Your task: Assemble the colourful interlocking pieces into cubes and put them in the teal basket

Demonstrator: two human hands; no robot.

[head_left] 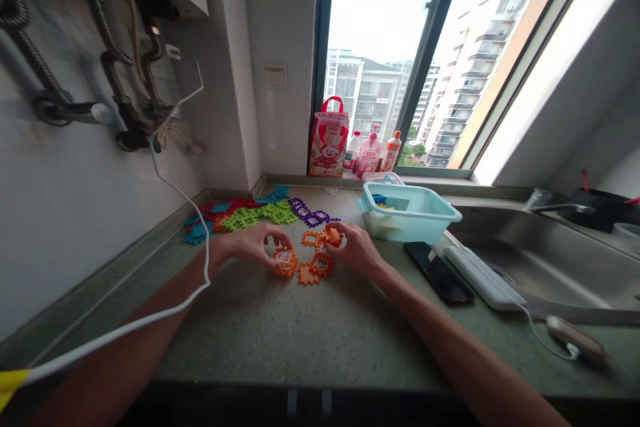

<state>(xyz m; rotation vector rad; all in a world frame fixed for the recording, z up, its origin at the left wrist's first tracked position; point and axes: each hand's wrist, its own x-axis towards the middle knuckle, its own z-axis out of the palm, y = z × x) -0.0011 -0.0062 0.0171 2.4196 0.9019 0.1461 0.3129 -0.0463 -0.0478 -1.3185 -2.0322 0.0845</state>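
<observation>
On the counter, my left hand (259,242) has its thumb and fingers closed on an orange toy building panel (285,261) with a white window grid. My right hand (356,247) pinches another orange panel (332,235) at the far end of a small orange group. Below it lie an orange panel with a window grid (322,265) and a plain orange panel (309,274). An orange frame piece (311,238) sits between the hands. Beyond them spread green panels (260,215), purple panels (307,212), red ones (235,205) and blue ones (199,232).
A light-blue plastic tub (410,230) with a few pieces inside stands right of my hands. Near it lie a black phone (439,271) and a white power strip (483,277), beside the steel sink (505,233). A white cable (207,260) crosses over my left forearm. Bottles (369,155) line the windowsill.
</observation>
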